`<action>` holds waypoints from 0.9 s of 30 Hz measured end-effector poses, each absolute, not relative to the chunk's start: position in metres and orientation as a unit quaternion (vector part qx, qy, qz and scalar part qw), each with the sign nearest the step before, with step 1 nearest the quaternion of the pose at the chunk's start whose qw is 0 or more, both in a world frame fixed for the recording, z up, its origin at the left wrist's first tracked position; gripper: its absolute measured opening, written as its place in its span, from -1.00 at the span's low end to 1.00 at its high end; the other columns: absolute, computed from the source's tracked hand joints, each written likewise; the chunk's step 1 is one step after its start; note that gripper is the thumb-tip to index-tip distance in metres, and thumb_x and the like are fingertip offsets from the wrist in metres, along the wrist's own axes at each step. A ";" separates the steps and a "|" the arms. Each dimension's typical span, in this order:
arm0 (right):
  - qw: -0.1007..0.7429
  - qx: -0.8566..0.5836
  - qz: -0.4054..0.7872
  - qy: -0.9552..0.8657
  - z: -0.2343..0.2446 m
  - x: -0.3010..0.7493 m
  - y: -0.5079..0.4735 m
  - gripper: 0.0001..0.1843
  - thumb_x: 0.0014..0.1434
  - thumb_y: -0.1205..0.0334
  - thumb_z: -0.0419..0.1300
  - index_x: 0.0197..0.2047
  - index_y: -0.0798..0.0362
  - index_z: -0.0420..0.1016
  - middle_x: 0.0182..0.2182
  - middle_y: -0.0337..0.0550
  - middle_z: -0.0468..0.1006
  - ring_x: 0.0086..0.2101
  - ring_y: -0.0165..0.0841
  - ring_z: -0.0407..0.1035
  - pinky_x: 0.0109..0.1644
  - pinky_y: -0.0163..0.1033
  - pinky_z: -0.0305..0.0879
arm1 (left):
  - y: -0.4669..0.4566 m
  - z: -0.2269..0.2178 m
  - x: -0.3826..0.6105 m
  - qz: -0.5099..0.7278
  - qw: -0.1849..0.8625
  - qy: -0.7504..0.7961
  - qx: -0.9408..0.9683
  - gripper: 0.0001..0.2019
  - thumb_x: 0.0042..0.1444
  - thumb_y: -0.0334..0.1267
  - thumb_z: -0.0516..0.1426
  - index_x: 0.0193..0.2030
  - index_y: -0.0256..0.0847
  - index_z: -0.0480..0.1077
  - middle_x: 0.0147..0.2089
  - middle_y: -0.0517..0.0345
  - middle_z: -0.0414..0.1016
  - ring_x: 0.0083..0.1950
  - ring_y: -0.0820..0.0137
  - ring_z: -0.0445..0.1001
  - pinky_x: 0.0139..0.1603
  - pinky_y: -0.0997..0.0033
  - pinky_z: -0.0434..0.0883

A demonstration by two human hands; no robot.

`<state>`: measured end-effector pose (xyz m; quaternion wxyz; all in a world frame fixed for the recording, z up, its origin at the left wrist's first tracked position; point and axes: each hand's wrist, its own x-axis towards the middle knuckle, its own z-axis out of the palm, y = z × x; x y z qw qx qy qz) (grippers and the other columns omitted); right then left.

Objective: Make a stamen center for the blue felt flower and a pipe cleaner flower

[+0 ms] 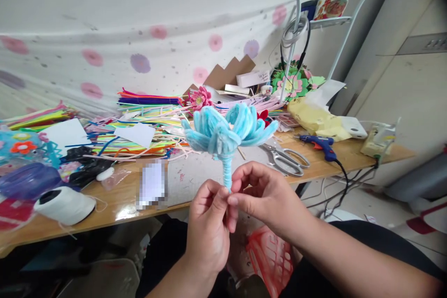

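Note:
A light blue pipe-cleaner flower [223, 132] stands upright in front of me, its looped petals spread wide to both sides. Its stem is wrapped in the same fuzzy blue strand down to my fingers. My left hand [211, 226] pinches the bottom of the stem between thumb and fingers. From the other side, my right hand [260, 191] closes its thumb and fingertips at the same stem end. What lies between the right fingertips, stem or strand end, is partly hidden.
Scissors [288, 160] and a blue glue gun [319, 144] lie on the wooden table [118, 200] to the right. Bundles of coloured pipe cleaners [150, 102] cover its back left. A white thread spool [65, 205] sits near the left front edge. A red plastic bag [270, 256] hangs below.

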<state>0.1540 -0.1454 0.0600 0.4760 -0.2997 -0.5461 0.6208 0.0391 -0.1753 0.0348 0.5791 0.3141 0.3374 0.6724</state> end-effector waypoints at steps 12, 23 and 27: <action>0.481 -0.265 0.679 -0.486 0.065 0.163 -0.141 -0.65 -0.33 0.29 0.48 -0.46 0.11 0.42 -0.55 -0.34 0.41 -0.52 -0.54 0.28 -0.43 -0.41 0.23 | -0.177 0.041 0.039 0.599 0.655 0.310 0.341 -0.70 0.06 -0.10 0.17 -0.52 -0.22 0.22 -0.74 0.33 0.25 -0.76 0.65 0.06 -0.71 0.64 -0.07; 0.437 -0.261 0.695 -0.508 0.068 0.169 -0.140 -0.78 -0.13 0.20 0.39 -0.52 0.16 0.47 -0.62 -0.29 0.46 -0.60 -0.55 0.29 -0.47 -0.40 0.26 | -0.176 0.041 0.039 0.535 0.763 0.240 0.273 -0.73 0.07 -0.13 0.17 -0.50 -0.24 0.25 -0.75 0.35 0.22 -0.80 0.71 -0.08 -0.77 0.68 -0.11; 0.428 -0.231 0.687 -0.541 0.068 0.173 -0.139 -0.81 0.05 0.17 0.27 -0.40 0.16 0.51 -0.54 -0.22 0.50 -0.52 -0.51 0.35 -0.37 -0.35 0.31 | -0.177 0.044 0.038 0.545 0.759 0.255 0.247 -0.70 0.03 -0.13 0.20 -0.52 -0.24 0.21 -0.74 0.36 0.20 -0.78 0.72 -0.08 -0.75 0.69 -0.10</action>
